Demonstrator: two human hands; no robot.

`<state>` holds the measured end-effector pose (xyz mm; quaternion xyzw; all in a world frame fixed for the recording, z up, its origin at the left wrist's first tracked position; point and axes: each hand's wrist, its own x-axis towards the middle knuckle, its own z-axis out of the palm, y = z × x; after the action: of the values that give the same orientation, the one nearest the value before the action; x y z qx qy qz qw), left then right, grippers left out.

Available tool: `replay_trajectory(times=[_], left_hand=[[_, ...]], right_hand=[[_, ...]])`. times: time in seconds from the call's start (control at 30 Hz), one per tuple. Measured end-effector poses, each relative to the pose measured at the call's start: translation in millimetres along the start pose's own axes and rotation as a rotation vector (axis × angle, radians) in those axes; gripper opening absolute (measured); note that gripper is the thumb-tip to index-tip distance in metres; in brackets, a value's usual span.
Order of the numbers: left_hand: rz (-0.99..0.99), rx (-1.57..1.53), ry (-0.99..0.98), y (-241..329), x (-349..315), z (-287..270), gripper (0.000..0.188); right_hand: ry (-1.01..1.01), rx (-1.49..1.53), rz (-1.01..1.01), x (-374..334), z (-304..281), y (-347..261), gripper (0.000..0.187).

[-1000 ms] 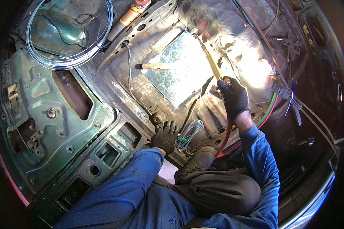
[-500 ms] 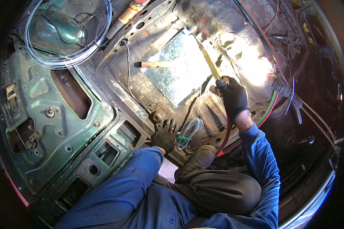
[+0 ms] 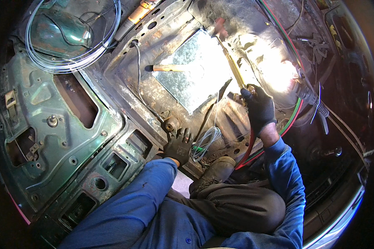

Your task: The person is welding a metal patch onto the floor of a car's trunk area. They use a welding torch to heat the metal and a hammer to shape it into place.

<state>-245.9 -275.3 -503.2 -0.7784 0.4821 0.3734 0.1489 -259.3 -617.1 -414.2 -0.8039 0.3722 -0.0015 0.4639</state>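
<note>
My right hand (image 3: pixel 259 107), in a dark glove, is closed around the valve end of a brass gas torch (image 3: pixel 233 66). The torch slants up and left, its tip near the far right corner of a bright metal sheet (image 3: pixel 176 89) on the rusty vehicle floor. Red and green hoses (image 3: pixel 250 154) run below that hand. At the sill's edge my gloved left hand (image 3: pixel 179 148) lies with its fingers spread, holding nothing. Across the sheet rests a tool with a wooden handle (image 3: pixel 169 68); glare hides its right end. Beside my left hand is a small coil of thin wire (image 3: pixel 211 139).
A glaring work lamp (image 3: pixel 290 76) shines from the right. A large wire coil (image 3: pixel 68 66) hangs over the green door panel (image 3: pixel 41 124) at left. An orange and grey power tool (image 3: pixel 135 18) lies at the far edge. Locking pliers (image 3: pixel 318 47) sit at right.
My right hand and the torch have shifted slightly right and nearer to me; the tip has moved right from the sheet's far corner. My left hand stays in place.
</note>
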Motion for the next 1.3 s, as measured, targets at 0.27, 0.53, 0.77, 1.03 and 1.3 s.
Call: replay_trajectory(times=[0.27,0.53,0.77,1.03,1.3], left_hand=[[0.019,0.004,0.022,-2,1,4,0.064],[0.003,-0.02,0.005,-1,0,2,0.065],[-0.008,-0.046,-0.004,-1,1,11,0.064],[0.01,-0.004,0.066,-2,3,20,0.064],[0.023,0.014,0.102,-3,3,18,0.064]], right_hand=[[-0.023,0.122,0.097,3,1,-19,0.042],[-0.015,0.001,0.072,13,5,-18,0.046],[0.004,0.008,0.023,17,9,-19,0.045],[-0.019,0.022,0.048,16,11,-15,0.04],[0.008,-0.001,0.047,8,7,-12,0.042]])
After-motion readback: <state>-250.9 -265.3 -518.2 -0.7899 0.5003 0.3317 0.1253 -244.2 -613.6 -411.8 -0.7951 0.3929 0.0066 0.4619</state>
